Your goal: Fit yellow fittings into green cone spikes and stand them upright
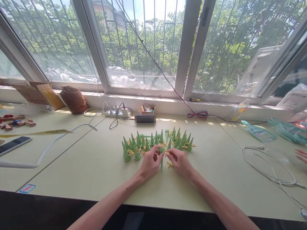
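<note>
In the middle of the table, my left hand [151,160] is closed around a green cone [161,163] whose point faces down toward me. Close beside it, my right hand [180,161] pinches a small yellow peg [167,153] at the cone's wide end; whether the two touch I cannot tell. Past my hands stand many more green cones [126,155], mostly point up on round bases, with yellow pieces among them. A few loose yellow pegs [169,164] lie on the table near my right fingers.
A power strip [111,112] with cables, a small cardboard box [148,109] and a brown bundle [74,99] line the back. At left lie a phone [14,145] and a white tube [21,165]. A white cable [268,169] and another person's hand [301,156] are at right.
</note>
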A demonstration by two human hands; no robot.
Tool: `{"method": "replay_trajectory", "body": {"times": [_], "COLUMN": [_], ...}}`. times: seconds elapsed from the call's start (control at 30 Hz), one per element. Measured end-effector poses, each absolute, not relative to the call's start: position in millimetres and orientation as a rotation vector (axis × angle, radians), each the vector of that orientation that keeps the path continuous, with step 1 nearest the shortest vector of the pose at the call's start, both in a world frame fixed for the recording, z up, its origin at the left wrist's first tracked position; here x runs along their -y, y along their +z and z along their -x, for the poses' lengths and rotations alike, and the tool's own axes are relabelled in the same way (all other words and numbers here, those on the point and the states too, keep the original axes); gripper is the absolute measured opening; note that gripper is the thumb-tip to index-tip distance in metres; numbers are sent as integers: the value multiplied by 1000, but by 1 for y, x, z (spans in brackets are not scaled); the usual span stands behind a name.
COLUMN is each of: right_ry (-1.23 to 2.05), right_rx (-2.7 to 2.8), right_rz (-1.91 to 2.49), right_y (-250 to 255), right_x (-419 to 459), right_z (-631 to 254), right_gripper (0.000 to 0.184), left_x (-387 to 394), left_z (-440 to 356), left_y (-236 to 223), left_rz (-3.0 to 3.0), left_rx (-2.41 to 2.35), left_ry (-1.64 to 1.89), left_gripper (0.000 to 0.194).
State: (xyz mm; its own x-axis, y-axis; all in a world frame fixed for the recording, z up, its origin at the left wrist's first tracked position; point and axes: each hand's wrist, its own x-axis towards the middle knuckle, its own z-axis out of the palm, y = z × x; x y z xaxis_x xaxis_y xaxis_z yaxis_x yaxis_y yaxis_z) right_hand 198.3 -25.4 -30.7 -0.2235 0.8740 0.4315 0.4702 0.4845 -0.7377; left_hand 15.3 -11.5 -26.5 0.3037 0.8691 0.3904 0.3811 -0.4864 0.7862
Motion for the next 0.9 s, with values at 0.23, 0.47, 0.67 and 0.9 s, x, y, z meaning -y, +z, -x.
{"method": "replay_trajectory", "body": {"times": [0.23, 0.47, 0.67, 0.9], "right_ry": [618, 615, 586, 569], "right_rx": [1840, 1848, 1875, 1883], "right_rz": [1143, 1117, 1159, 1144], "right_y": [-29, -28, -29, -30], "right_x": [27, 28, 26, 27], "right_z": [-198, -198, -198, -198], "right_gripper": [18, 14, 25, 17], "left_x": [13, 13, 12, 12], "left_z": [-16, -16, -16, -15], "left_y": [-24, -22, -24, -24], "left_rz": [-2000, -2008, -2016, -2039], "left_rx": [-1119, -1126, -1129, -1137], "left_ry": [1111, 1093, 1086, 1057], "left_gripper": [21, 23, 22, 23]}}
